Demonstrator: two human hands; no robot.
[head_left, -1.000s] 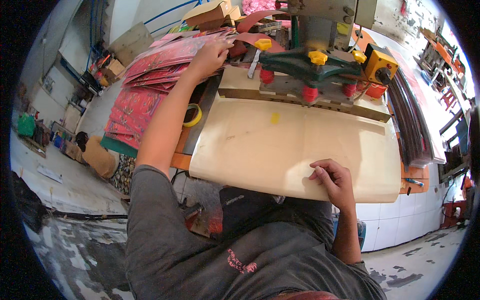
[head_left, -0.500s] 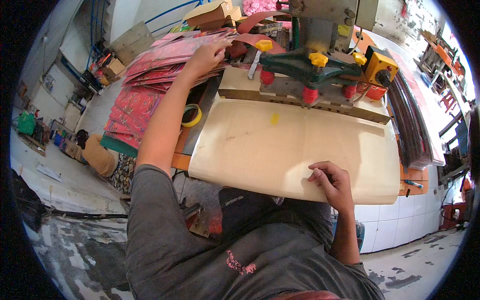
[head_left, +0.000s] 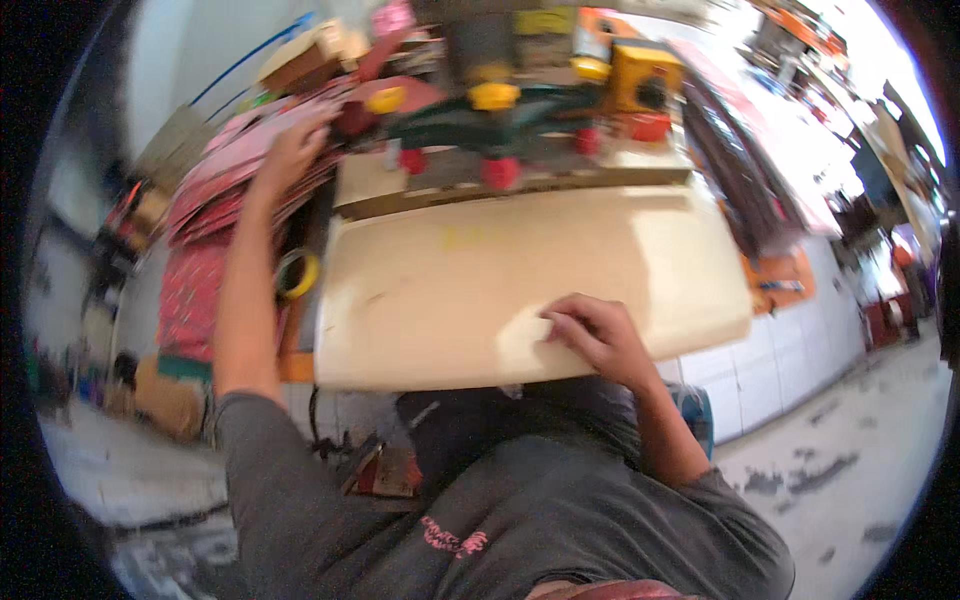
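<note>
Pile of flat, red-pink patterned sheets [head_left: 213, 185] lay left of the broad, smooth cream-coloured sheet [head_left: 470, 290]. Edges were uneven and overlapping, so a tug on the top ones could have made the pile slide or fan out. Long axis slanted near-left to far-right, far end toward the dark green metal press head [head_left: 440, 129]; front not discernible. Left hand [head_left: 293, 152] was at that end, fingers blurred, grip couldn't be told. Right hand [head_left: 600, 338], fingers curled narrow, nothing visible held, was over the cream-coloured sheet; contact unclear.
</note>
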